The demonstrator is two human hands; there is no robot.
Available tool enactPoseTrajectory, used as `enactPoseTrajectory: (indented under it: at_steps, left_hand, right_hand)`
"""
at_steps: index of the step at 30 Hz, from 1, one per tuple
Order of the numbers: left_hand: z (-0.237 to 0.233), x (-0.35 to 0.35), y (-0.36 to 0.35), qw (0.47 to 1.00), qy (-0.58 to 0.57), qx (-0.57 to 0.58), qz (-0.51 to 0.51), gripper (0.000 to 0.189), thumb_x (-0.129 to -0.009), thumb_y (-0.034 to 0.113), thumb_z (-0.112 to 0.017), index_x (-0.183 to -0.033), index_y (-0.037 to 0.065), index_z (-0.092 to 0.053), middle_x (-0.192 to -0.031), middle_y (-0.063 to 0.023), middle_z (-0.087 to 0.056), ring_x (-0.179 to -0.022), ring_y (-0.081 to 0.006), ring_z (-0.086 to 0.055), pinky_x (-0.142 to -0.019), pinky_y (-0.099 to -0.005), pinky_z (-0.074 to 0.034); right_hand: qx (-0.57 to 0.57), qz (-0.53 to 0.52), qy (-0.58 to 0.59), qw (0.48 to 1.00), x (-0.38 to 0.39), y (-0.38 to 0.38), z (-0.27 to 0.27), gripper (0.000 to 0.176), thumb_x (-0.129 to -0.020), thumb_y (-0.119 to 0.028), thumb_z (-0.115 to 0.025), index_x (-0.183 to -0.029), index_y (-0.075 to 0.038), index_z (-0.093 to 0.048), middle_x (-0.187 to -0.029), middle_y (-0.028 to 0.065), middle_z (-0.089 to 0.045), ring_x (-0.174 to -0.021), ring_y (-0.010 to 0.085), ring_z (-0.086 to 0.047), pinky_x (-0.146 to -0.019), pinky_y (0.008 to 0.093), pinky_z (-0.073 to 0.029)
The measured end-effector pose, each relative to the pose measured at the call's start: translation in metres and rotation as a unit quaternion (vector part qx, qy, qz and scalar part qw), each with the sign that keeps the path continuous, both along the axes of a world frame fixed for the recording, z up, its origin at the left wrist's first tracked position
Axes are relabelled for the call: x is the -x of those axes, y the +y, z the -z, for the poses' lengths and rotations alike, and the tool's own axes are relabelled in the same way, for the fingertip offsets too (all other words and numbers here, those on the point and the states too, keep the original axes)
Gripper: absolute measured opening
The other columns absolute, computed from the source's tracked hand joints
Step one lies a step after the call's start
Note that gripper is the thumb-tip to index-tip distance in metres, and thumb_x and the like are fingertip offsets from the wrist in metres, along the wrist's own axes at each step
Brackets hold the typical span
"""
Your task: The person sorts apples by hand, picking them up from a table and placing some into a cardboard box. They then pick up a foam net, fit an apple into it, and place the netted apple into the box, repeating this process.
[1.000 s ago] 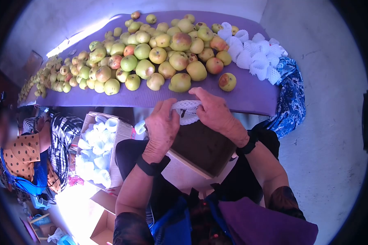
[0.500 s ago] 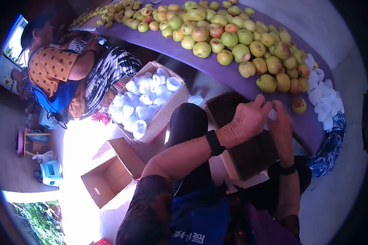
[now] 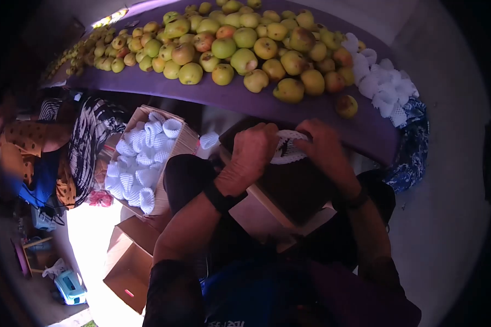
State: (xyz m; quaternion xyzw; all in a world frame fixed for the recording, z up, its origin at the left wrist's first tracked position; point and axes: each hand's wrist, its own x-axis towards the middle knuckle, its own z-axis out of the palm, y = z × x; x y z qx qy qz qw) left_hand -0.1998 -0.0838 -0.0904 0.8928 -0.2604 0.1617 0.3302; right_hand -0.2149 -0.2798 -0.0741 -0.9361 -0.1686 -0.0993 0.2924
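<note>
A white foam fruit net (image 3: 290, 148) is stretched between my two hands above an open cardboard box (image 3: 305, 191). Its mouth is pulled wide, and a dark gap shows through it. My left hand (image 3: 256, 146) grips the left side with curled fingers. My right hand (image 3: 327, 150) pinches the right side between thumb and fingers. Just beyond the hands, a single yellow-green apple (image 3: 346, 106) sits near the front edge of the purple-covered table (image 3: 202, 97). The inside of the box below is dark.
Many apples (image 3: 244, 61) are heaped along the table. More white foam nets (image 3: 387, 87) lie at its right end, and others fill a carton (image 3: 188, 143) on my left. An open cardboard box (image 3: 128, 267) stands at lower left. Another person (image 3: 35, 136) sits at far left.
My hands have moved apart, and the foam net, bunched between them before, is now stretched open. The view has shifted, so the table and boxes appear further left.
</note>
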Motion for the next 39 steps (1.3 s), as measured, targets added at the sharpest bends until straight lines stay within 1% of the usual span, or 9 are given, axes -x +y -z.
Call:
enactPoseTrajectory:
  at_steps: [5, 9, 16, 18, 25, 27, 30, 32, 39]
  left_hand:
    - [-0.001, 0.01, -0.009, 0.992, 0.093, -0.083, 0.013, 0.025, -0.075, 0.016, -0.071, -0.097, 0.008, -0.063, -0.08, -0.0124, -0.063, -0.077, -0.034, -0.063, -0.069, -0.0419, -0.051]
    - [0.002, 0.013, -0.02, 0.993, 0.041, -0.086, 0.063, 0.032, -0.073, 0.016, -0.073, -0.102, 0.008, -0.062, -0.08, -0.011, -0.06, -0.076, -0.0346, -0.063, -0.069, -0.0417, -0.051]
    - [-0.003, 0.014, -0.027, 0.99, 0.086, -0.062, 0.096, 0.025, -0.076, 0.015, -0.071, -0.097, 0.007, -0.06, -0.084, -0.0139, -0.064, -0.079, -0.0344, -0.064, -0.066, -0.042, -0.051]
    - [-0.008, 0.014, -0.029, 0.981, 0.128, -0.124, 0.079, 0.026, -0.077, 0.015, -0.071, -0.098, 0.006, -0.059, -0.086, -0.015, -0.066, -0.08, -0.034, -0.064, -0.066, -0.0424, -0.051]
    - [-0.005, 0.014, -0.032, 0.989, 0.066, -0.048, 0.122, 0.014, -0.08, 0.016, -0.068, -0.09, 0.007, -0.063, -0.081, -0.0118, -0.059, -0.073, -0.0335, -0.062, -0.063, -0.0426, -0.049]
    - [-0.009, 0.012, -0.031, 0.991, 0.087, -0.042, 0.091, 0.011, -0.079, 0.015, -0.068, -0.085, 0.007, -0.065, -0.083, -0.0116, -0.058, -0.073, -0.0335, -0.061, -0.062, -0.0422, -0.049]
    - [-0.011, 0.008, -0.028, 0.991, 0.085, -0.057, 0.085, 0.012, -0.079, 0.015, -0.068, -0.087, 0.006, -0.064, -0.082, -0.0117, -0.058, -0.073, -0.0337, -0.061, -0.063, -0.0424, -0.049]
    - [-0.009, 0.008, -0.029, 0.991, 0.088, -0.052, 0.09, 0.013, -0.079, 0.014, -0.067, -0.088, 0.006, -0.064, -0.081, -0.0118, -0.058, -0.073, -0.0338, -0.061, -0.064, -0.0423, -0.049]
    - [-0.006, 0.007, -0.031, 0.986, 0.099, -0.082, 0.104, 0.015, -0.079, 0.014, -0.067, -0.091, 0.006, -0.064, -0.081, -0.0126, -0.06, -0.076, -0.034, -0.062, -0.066, -0.0423, -0.05]
  right_hand:
    - [0.029, 0.014, 0.015, 0.999, 0.008, -0.002, 0.008, 0.016, -0.077, -0.016, -0.064, -0.089, -0.006, -0.058, -0.084, 0.0121, -0.059, -0.084, 0.0332, -0.06, -0.073, 0.0431, -0.048]
    - [0.007, -0.027, 0.043, 0.999, 0.013, -0.001, 0.019, 0.016, -0.077, -0.013, -0.065, -0.089, -0.005, -0.058, -0.085, 0.0138, -0.06, -0.086, 0.0343, -0.061, -0.075, 0.0442, -0.049]
    - [-0.067, -0.024, 0.042, 0.997, 0.016, -0.007, 0.025, 0.02, -0.077, -0.01, -0.066, -0.093, -0.003, -0.056, -0.09, 0.0154, -0.061, -0.089, 0.0361, -0.061, -0.079, 0.044, -0.049]
    - [-0.102, 0.003, 0.077, 0.992, 0.019, -0.008, 0.02, 0.026, -0.078, -0.011, -0.067, -0.099, -0.003, -0.055, -0.091, 0.0155, -0.063, -0.088, 0.0351, -0.062, -0.077, 0.0411, -0.05]
    - [-0.06, -0.04, 0.094, 0.993, 0.017, -0.031, 0.006, 0.031, -0.078, -0.015, -0.069, -0.104, -0.004, -0.055, -0.094, 0.0139, -0.063, -0.085, 0.031, -0.063, -0.075, 0.0381, -0.051]
    - [-0.142, -0.024, 0.081, 0.986, 0.01, -0.053, -0.012, 0.034, -0.076, -0.017, -0.068, -0.105, -0.005, -0.056, -0.087, 0.0148, -0.062, -0.084, 0.0313, -0.063, -0.076, 0.0403, -0.05]
    - [-0.127, 0.07, 0.015, 0.989, -0.001, -0.09, -0.022, 0.041, -0.076, -0.015, -0.069, -0.114, -0.005, -0.056, -0.098, 0.0102, -0.063, -0.083, 0.021, -0.061, -0.077, 0.0338, -0.05]
    - [-0.128, 0.196, -0.036, 0.972, -0.008, -0.108, -0.02, 0.042, -0.075, -0.015, -0.069, -0.113, -0.006, -0.056, -0.102, 0.0148, -0.061, -0.093, 0.0302, -0.061, -0.081, 0.0397, -0.049]
    - [0.009, 0.209, -0.091, 0.974, -0.024, -0.117, -0.006, 0.062, -0.07, -0.011, -0.074, -0.126, -0.003, -0.048, -0.124, 0.0177, -0.053, -0.116, 0.0347, -0.051, -0.098, 0.0399, -0.041]
